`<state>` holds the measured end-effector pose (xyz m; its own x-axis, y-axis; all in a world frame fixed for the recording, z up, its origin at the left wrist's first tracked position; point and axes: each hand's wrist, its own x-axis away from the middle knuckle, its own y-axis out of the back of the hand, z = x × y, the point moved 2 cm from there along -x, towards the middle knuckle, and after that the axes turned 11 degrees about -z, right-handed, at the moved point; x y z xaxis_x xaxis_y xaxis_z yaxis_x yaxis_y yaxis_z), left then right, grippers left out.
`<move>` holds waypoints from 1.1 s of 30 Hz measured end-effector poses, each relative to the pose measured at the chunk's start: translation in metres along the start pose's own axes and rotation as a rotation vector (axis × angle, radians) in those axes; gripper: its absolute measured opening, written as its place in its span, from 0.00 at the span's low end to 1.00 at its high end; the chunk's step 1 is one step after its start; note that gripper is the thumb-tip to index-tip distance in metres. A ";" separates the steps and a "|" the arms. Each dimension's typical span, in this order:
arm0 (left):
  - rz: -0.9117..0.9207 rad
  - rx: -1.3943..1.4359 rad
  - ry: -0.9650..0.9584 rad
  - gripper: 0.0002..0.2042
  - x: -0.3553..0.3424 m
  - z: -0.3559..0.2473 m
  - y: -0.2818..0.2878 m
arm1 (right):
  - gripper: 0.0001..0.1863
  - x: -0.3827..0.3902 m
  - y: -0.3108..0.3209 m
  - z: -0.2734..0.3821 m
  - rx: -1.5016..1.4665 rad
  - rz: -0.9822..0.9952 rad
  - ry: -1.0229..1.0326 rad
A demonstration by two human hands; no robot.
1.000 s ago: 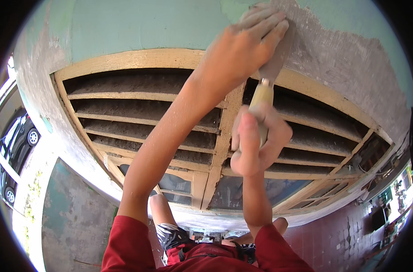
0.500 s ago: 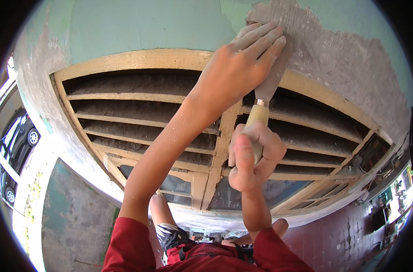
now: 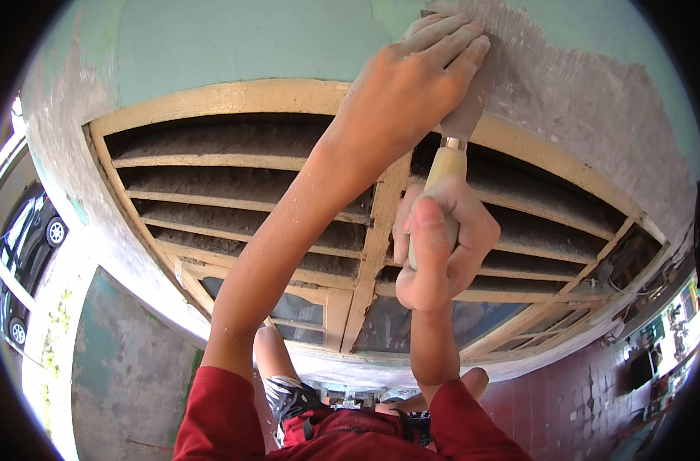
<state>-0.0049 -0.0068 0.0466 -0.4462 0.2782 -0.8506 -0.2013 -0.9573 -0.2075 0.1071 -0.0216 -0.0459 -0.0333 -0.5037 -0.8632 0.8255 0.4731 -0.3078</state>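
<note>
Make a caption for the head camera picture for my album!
Right grip on a scraper handle, left grip on its blade, by a patchy green wall.

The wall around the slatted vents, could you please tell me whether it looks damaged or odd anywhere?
Yes: right of the scraper, the green paint ends raggedly at a rough grey patch, unlike the smoother painted stretch left of the left hand. Another patchy grey area shows at upper left.

Daylight glares at far left and right, the louvres sit shadowed, and edges bow.
</note>
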 end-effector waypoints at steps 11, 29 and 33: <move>0.145 0.021 0.104 0.27 0.034 -0.036 0.012 | 0.16 0.043 0.034 -0.015 0.114 0.110 0.092; -0.044 -0.002 0.060 0.22 0.039 -0.038 -0.002 | 0.17 0.038 0.037 -0.007 0.084 0.103 0.059; -0.042 0.001 0.029 0.21 0.021 -0.022 -0.003 | 0.18 0.024 0.028 -0.008 0.088 0.087 0.024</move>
<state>0.0056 -0.0003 0.0188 -0.4117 0.3161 -0.8548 -0.2200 -0.9447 -0.2433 0.1253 -0.0148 -0.0782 0.0280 -0.4460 -0.8946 0.8718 0.4487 -0.1964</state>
